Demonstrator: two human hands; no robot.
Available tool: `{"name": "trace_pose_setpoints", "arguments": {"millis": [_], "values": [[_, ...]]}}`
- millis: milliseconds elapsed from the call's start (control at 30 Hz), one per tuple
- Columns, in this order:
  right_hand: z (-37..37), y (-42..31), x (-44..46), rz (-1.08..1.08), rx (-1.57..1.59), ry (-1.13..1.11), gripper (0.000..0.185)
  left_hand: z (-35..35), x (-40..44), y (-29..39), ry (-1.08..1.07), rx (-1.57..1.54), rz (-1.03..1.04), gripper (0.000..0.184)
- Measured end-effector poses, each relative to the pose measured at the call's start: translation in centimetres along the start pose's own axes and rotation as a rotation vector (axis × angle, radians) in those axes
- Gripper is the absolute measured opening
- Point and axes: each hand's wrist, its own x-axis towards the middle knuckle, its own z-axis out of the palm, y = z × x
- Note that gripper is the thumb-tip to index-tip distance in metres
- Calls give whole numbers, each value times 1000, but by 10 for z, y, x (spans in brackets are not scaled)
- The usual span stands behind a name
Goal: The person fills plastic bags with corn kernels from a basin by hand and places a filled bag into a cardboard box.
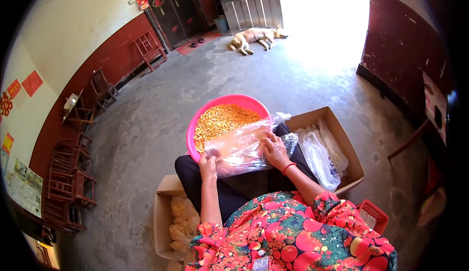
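Observation:
A clear plastic bag [239,146] lies stretched across my lap, partly over the pink basin [190,134] of yellow corn kernels [222,122]. My left hand [207,166] pinches the bag's left end between thumb and fingers. Toward the other end, my right hand [276,152], with a red band at the wrist, has its fingers curled onto the plastic. The pink of the basin shows through the film, and I see no kernels inside the bag. Just right of my right hand is a cardboard box [352,156] of folded clear plastic bags [320,156].
At my lower left, another cardboard box [160,217] holds filled bags [183,222]. A red plastic basket [378,217] stands at my right. Wooden chairs [66,183] line the left wall. A dog [254,37] lies on the concrete floor by the open doorway.

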Motion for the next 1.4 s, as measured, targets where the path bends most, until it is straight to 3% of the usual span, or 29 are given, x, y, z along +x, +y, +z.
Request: {"name": "trace_pose_setpoints", "arguments": {"millis": [67, 200, 367, 567, 933, 1233, 1400], "values": [[-1, 0, -1, 3, 1, -3, 26, 6, -10, 10, 52, 2, -15, 22], [-4, -5, 0, -17, 13, 2, 24, 3, -11, 12, 129, -121, -60, 14], [-2, -3, 0, -28, 22, 6, 24, -1, -6, 0, 79, 118, 101, 23], [-2, -4, -2, -17, 41, -22, 28, 0, -11, -5, 182, 30, 173, 18], [0, -5, -3, 37, 29, -7, 37, 0, -19, -5, 218, -11, 193, 20], [-2, -6, -3, 91, 210, 28, 36, -3, -22, -5, 260, -76, 131, 20], [-15, -19, -2, 30, -29, 105, 33, -3, -23, -6, 276, -111, 107, 17]]}}
